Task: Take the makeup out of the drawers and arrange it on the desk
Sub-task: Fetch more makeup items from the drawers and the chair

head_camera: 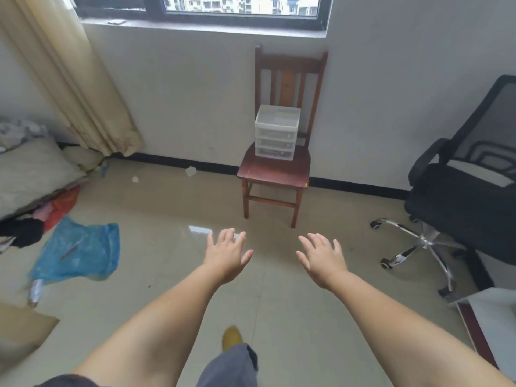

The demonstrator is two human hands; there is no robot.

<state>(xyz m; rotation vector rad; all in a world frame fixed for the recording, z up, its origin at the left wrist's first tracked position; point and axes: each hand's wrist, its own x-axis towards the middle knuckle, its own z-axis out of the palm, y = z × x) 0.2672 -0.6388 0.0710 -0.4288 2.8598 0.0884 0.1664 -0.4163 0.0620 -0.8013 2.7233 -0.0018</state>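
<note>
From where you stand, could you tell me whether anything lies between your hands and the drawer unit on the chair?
Nothing visible does. Both the left hand and right hand are open over bare floor tiles, and the drawer unit sits on the wooden chair straight ahead, drawers closed.

hands 2 [227, 256] [324, 261] | chairs 2 (one wooden [275, 169], one office [469, 191]) | drawer unit 1 [276, 132] (three drawers)

Black office chair [469, 196] at right, blue plastic bag [81, 250] on floor at left.
</note>
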